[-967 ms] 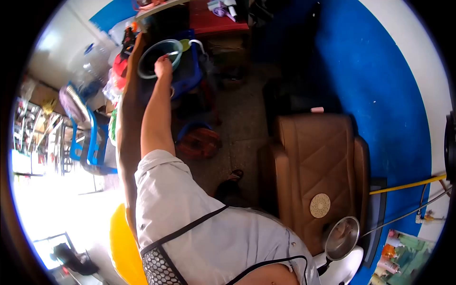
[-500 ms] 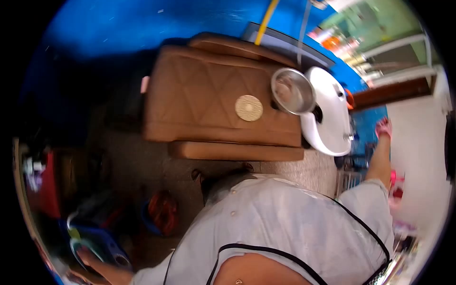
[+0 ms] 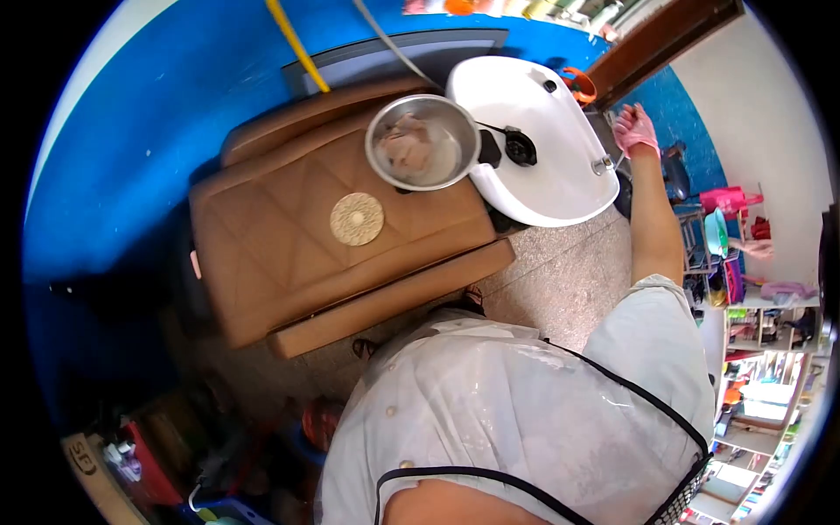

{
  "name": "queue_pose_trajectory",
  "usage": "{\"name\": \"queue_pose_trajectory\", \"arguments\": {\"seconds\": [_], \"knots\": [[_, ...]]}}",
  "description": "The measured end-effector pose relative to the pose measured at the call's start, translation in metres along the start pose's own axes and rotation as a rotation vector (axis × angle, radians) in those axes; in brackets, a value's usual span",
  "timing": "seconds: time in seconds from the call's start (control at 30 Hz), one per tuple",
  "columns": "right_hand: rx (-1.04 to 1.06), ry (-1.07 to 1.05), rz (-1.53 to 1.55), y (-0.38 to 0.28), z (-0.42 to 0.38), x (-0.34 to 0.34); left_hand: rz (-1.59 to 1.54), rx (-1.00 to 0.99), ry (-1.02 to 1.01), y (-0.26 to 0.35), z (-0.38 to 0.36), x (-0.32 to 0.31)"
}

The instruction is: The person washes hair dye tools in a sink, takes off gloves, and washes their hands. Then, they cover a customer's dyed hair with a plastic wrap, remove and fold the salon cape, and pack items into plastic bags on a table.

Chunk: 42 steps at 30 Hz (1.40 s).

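Observation:
My right hand (image 3: 636, 131), in a pink glove, is stretched out at the upper right, past the white shampoo basin (image 3: 560, 188). Its fingers look curled together; anything inside them is too small to make out. My left hand is out of view. A steel bowl (image 3: 378, 166) stands where the brown padded salon chair (image 3: 271, 254) meets the basin, with a pale pinkish cloth-like piece (image 3: 408, 144) and some liquid in it. On the chair seat lies a round beige disc (image 3: 357, 219) with a patterned surface.
An orange container (image 3: 579, 86) stands behind the basin, near a brown wooden beam (image 3: 665, 44). A yellow pole (image 3: 297, 45) and a grey hose (image 3: 394, 44) rise behind the chair. Shelves (image 3: 770, 325) with goods line the right. A red box (image 3: 153, 459) sits lower left.
The view has turned and shifted, so the chair, bowl and basin sit further left. My left hand, earlier low at the left by a blue and teal item, has left the view. My right arm remains outstretched.

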State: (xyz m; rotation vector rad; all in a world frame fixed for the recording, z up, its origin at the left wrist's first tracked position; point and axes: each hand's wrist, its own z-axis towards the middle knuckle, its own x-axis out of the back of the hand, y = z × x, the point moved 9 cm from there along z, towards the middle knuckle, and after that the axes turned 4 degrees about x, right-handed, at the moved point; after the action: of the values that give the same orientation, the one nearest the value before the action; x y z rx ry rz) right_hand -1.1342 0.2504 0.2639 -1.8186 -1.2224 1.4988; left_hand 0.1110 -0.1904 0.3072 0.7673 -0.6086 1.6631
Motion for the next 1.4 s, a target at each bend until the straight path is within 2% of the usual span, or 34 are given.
{"name": "queue_pose_trajectory", "arguments": {"seconds": [0.03,0.07,0.13,0.17,0.2,0.23,0.27,0.3,0.33,0.37,0.43,0.47,0.5,0.53,0.57,0.67,0.73,0.8,0.87,0.9,0.93,1.0,1.07,1.17,1.2,1.27,1.33,1.4], "knots": [[-0.025,-0.038,0.005,0.001,0.019,0.011,-0.127,-0.087,0.013,0.046,-0.003,0.003],[-0.114,-0.174,0.063,0.011,0.040,0.015,-0.229,-0.157,0.000,0.112,-0.011,0.014],[-0.157,-0.270,0.051,0.031,0.095,0.043,-0.253,-0.258,-0.089,0.279,-0.048,0.047],[-0.064,-0.051,0.019,0.039,0.088,0.051,-0.601,-0.380,-0.198,0.360,-0.070,0.050],[-0.039,0.034,-0.042,0.059,0.086,0.056,-0.821,-0.299,-0.332,0.431,-0.094,0.056],[-0.209,-0.191,0.032,0.094,0.121,0.070,-1.084,-0.052,-0.590,0.508,-0.133,0.057],[-0.167,-0.171,-0.001,0.110,0.107,0.068,-1.280,0.169,-0.810,0.580,-0.178,0.062],[-0.282,-0.144,0.032,0.135,0.100,0.066,-1.377,0.370,-0.953,0.646,-0.226,0.078],[-0.334,-0.300,-0.012,0.157,0.101,0.065,-1.452,0.208,-1.162,0.710,-0.270,0.083],[-0.414,-0.315,0.040,0.175,0.092,0.056,-1.353,0.147,-1.297,0.765,-0.314,0.089],[-0.481,-0.510,0.013,0.205,0.081,0.045,-1.381,-0.072,-1.515,0.863,-0.399,0.113],[-0.498,-0.617,-0.029,0.206,0.059,0.034,-1.364,-0.291,-1.569,0.904,-0.437,0.121],[-0.536,-0.596,-0.047,0.207,0.044,0.031,-1.329,-0.325,-1.582,0.934,-0.467,0.152],[-0.577,-0.578,-0.067,0.209,0.033,0.031,-1.307,-0.406,-1.703,0.961,-0.496,0.180],[-0.643,-0.558,-0.037,0.213,0.027,0.036,-1.354,-0.513,-1.730,0.985,-0.524,0.191],[-0.531,-0.453,-0.036,0.213,0.031,0.056,-1.365,-0.832,-1.775,1.020,-0.597,0.201],[-0.483,-0.382,-0.018,0.205,0.044,0.071,-1.322,-0.920,-1.864,1.031,-0.617,0.210],[-0.404,-0.205,-0.037,0.205,0.069,0.112,-1.305,-0.973,-1.940,1.043,-0.630,0.216],[-0.420,-0.115,-0.101,0.196,0.086,0.143,-1.307,-1.080,-1.889,1.048,-0.622,0.231],[-0.429,-0.037,-0.138,0.192,0.098,0.158,-1.301,-1.078,-1.846,1.054,-0.617,0.227],[-0.435,-0.045,-0.143,0.188,0.106,0.160,-1.303,-1.066,-1.842,1.062,-0.614,0.216],[-0.519,0.032,-0.306,0.180,0.114,0.175,-1.364,-0.944,-1.686,1.084,-0.600,0.184],[-0.546,-0.006,-0.357,0.171,0.130,0.170,-1.375,-0.986,-1.406,1.117,-0.590,0.156],[-0.632,-0.154,-0.375,0.171,0.168,0.156,-1.197,-1.026,-1.116,1.167,-0.575,0.147],[-0.634,-0.169,-0.377,0.171,0.185,0.158,-1.194,-1.016,-1.105,1.185,-0.579,0.146],[-0.667,-0.358,-0.190,0.169,0.201,0.139,-0.864,-1.071,-1.040,1.216,-0.596,0.122],[-0.708,-0.393,-0.162,0.153,0.221,0.134,-0.820,-1.150,-1.018,1.250,-0.621,0.093],[-0.705,-0.444,-0.154,0.133,0.235,0.131,-0.716,-1.318,-0.793,1.279,-0.648,0.080]]}}
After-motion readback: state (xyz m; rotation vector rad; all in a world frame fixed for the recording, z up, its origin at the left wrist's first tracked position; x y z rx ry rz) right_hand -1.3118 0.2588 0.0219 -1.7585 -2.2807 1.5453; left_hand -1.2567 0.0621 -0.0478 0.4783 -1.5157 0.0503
